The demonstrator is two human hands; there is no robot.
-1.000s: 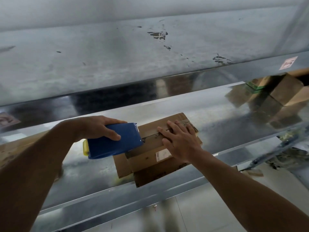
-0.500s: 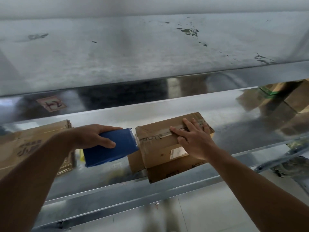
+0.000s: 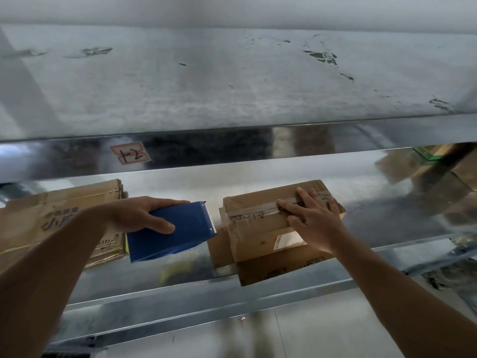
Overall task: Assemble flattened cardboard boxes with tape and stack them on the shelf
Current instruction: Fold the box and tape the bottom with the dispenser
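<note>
- On my feed, the metal shelf [image 3: 284, 174] fills most of the view. Its shiny tier runs from left to right, and a dull, scuffed upper tier [image 3: 232, 86] sits above it.
- A stack of flattened cardboard [image 3: 51, 215] lies on the shiny tier at the far left, with printed characters on its top sheet.
- The assembled box [image 3: 258, 218] sits right of centre near the shelf's front edge. It rests on another brown box [image 3: 278, 267], which juts slightly over that edge.
- More cartons [image 3: 438, 171] stand at the far right, blurred, and I can't read any detail on them.
- The blue tape dispenser [image 3: 180, 233] is in the air between the flattened stack and the assembled box, close to the box's left side.
- My left hand [image 3: 139, 215] grips the dispenser, fingers curled over the top and thumb along its near face.
- My right hand [image 3: 312, 220] lies flat on top of the assembled box, fingers straight and spread over the tape strip [image 3: 258, 210].
- A white label [image 3: 287, 240] is on the box's near face, just beside my right palm.
- A red-edged sticker [image 3: 130, 153] with handwriting is stuck on the upper tier's front lip.
</note>
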